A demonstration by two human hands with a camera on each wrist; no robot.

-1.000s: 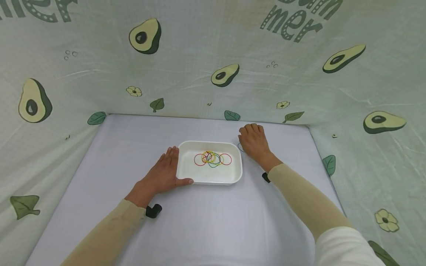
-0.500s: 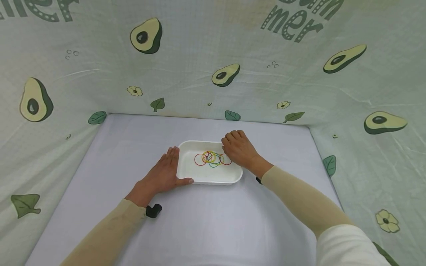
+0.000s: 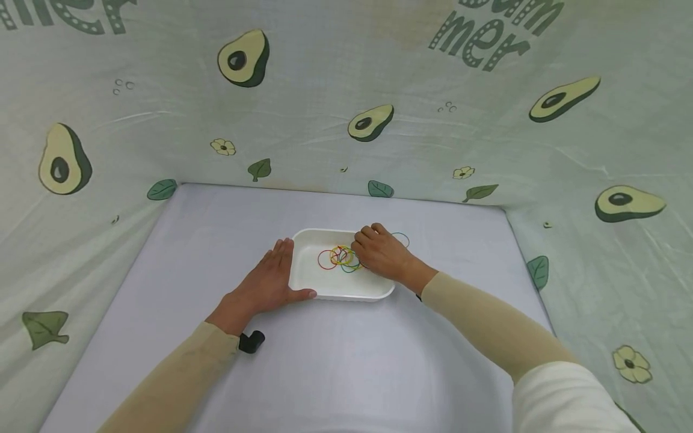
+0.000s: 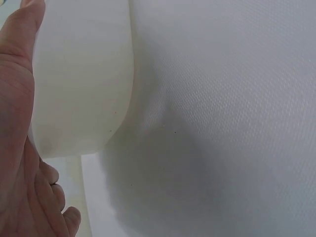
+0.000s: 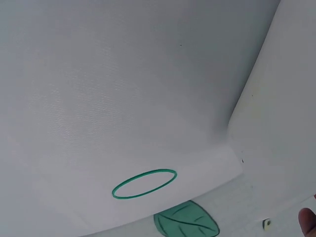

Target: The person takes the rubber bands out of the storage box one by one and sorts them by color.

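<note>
A white rectangular tray (image 3: pixel 319 285) stands on the table, holding overlapping red, yellow and green rubber bands (image 3: pixel 331 255). My left hand (image 3: pixel 265 281) rests against its left end, fingers straight along the side and thumb at the front rim. The left wrist view shows that hand against the tray's pale outer wall (image 4: pixel 84 84). Over the tray's right half, my right hand (image 3: pixel 381 254) has bent fingers; their tips and whatever lies beneath them are hidden. Outside the tray, just beyond that hand, a green rubber band (image 5: pixel 128 198) lies flat on the cloth.
White cloth (image 3: pixel 335 373) covers the table. A hanging cloth printed with avocados and leaves (image 3: pixel 314 90) rises behind it and along both sides. A black wrist camera (image 3: pixel 251 341) sits under the left wrist.
My right hand has moved left from beside the green band to over the tray's right half, now covering the right-hand red band. That green band now shows more fully. My left hand stays put.
</note>
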